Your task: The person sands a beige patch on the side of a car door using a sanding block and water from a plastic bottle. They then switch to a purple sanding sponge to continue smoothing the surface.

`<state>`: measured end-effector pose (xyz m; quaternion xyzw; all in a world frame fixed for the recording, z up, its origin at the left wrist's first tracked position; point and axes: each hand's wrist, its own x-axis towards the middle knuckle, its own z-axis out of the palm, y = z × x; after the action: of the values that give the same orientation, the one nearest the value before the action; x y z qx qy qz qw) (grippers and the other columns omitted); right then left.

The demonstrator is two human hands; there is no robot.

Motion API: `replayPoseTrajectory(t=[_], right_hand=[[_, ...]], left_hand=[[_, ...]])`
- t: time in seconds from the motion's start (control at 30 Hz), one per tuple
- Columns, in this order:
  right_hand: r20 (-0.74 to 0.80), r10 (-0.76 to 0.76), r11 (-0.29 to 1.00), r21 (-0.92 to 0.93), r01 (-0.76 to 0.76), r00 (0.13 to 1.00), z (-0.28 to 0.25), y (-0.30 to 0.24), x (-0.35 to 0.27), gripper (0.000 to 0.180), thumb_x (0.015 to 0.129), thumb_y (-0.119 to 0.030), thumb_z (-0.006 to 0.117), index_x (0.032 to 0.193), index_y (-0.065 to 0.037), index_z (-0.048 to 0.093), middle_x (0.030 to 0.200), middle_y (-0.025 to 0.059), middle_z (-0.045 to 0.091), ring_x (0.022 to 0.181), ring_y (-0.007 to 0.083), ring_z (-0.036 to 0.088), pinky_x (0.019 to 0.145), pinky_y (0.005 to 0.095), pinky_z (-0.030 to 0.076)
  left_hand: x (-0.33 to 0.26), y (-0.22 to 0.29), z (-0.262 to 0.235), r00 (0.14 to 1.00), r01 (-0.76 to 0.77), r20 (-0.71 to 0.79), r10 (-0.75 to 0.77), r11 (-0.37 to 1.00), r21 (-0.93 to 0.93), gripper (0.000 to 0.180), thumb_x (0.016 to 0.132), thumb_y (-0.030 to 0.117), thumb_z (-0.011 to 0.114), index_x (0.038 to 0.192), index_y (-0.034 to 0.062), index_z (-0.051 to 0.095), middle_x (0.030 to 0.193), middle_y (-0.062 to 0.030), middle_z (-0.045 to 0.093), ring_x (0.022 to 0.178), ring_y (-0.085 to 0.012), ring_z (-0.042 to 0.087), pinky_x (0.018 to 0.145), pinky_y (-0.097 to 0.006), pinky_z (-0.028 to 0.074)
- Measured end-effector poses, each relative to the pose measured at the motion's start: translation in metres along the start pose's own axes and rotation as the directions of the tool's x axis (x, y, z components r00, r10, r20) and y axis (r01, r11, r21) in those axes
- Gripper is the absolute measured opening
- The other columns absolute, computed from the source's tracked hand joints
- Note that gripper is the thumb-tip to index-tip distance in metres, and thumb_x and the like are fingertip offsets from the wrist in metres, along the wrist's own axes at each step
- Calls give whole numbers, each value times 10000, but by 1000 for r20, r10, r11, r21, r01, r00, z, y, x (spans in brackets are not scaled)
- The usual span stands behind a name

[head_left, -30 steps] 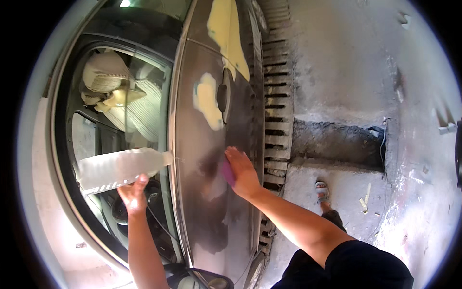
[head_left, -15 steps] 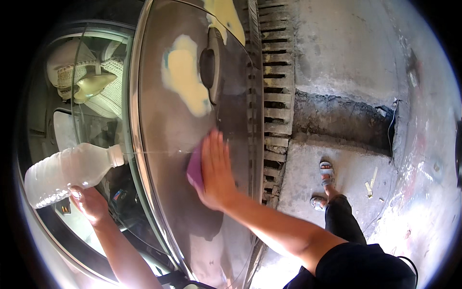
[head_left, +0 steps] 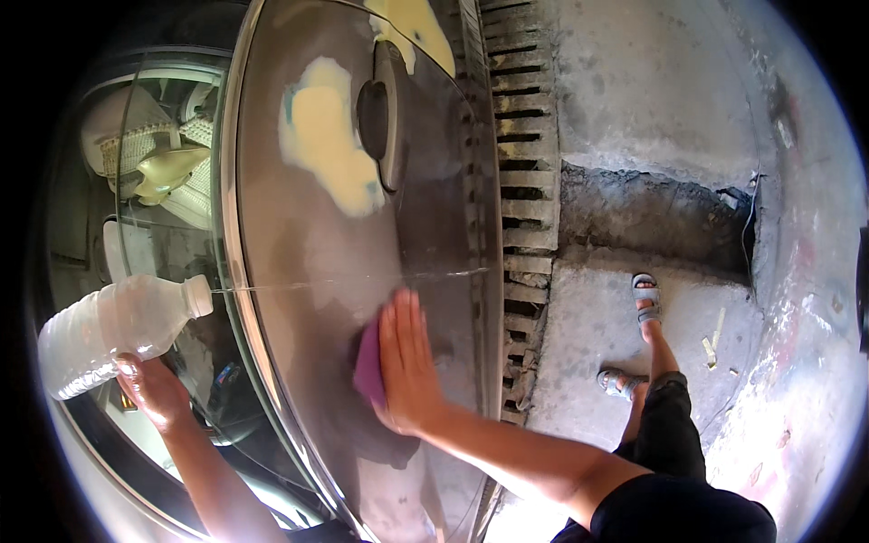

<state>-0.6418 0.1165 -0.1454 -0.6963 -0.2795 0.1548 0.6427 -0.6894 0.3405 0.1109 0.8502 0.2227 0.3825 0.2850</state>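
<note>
My left hand [head_left: 156,391] grips a clear ribbed plastic bottle [head_left: 118,335], tipped on its side beside the car window with its cap end pointing right. From the cap a thin stream of water [head_left: 362,281] runs across the brown car door [head_left: 308,389]. Fingers together and laid flat, my right hand [head_left: 407,362] presses a purple sheet of sandpaper [head_left: 369,369] on the door panel. The palm hides much of the sheet. Beyond the fingertips, a cream filler patch [head_left: 326,136] sits beside the door handle [head_left: 390,118].
Another filler patch [head_left: 421,32] lies past the handle. Right of the door are a slotted drain grate [head_left: 525,195], a recessed pit [head_left: 656,217] in the concrete floor and my sandalled feet [head_left: 645,294]. The window glass [head_left: 172,244] shows a seat inside.
My right hand with the sandpaper has slid nearer, away from the filler patch. The water stream now reaches farther right across the door. My view has shifted slightly.
</note>
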Motion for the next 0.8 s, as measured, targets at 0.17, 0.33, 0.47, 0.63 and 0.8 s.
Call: replayPoseTrajectory(t=[0.17, 0.33, 0.47, 0.63, 0.8], right_hand=[[-115, -22, 999, 28, 25, 993, -10, 8, 78, 759, 880, -196, 558, 1430, 152, 166, 1502, 364, 124, 1413, 518, 79, 1148, 574, 99], [24, -70, 995, 67, 68, 997, -4, 2, -10, 751, 852, -184, 552, 1429, 141, 197, 1511, 345, 142, 1434, 474, 81, 1162, 542, 80], [36, -156, 985, -62, 158, 987, -23, -7, 78, 714, 870, -188, 518, 1436, 124, 213, 1524, 330, 127, 1442, 461, 57, 1164, 540, 57], [198, -225, 971, -39, 237, 954, -12, 9, 15, 675, 872, -178, 487, 1430, 117, 245, 1515, 327, 166, 1440, 461, 79, 1164, 537, 70], [171, -281, 947, -113, 302, 944, -20, -7, 71, 612, 874, -166, 470, 1405, 102, 323, 1517, 303, 204, 1450, 429, 91, 1168, 525, 81]], left_hand=[[6, -1, 7, 998, -65, 20, 65, 998, 26, 889, 835, 544, 652, 1422, -38, 324, 1449, -169, 375, 1337, -304, 359, 1123, -479, 240], [-1, -3, -1, 999, -53, 0, 53, 999, 14, 852, 848, 519, 651, 1401, -53, 346, 1435, -179, 393, 1330, -303, 380, 1120, -465, 268], [2, 0, -4, 995, -100, 1, 100, 995, 20, 843, 846, 506, 659, 1406, -41, 345, 1437, -170, 394, 1335, -302, 374, 1126, -477, 256], [-3, -2, -1, 997, -72, -4, 73, 996, 54, 905, 813, 519, 692, 1409, -50, 320, 1431, -175, 387, 1325, -300, 378, 1126, -480, 258], [-6, -4, -1, 996, -88, 15, 87, 992, 90, 901, 802, 494, 716, 1407, -47, 324, 1413, -176, 408, 1308, -300, 403, 1121, -460, 268]])
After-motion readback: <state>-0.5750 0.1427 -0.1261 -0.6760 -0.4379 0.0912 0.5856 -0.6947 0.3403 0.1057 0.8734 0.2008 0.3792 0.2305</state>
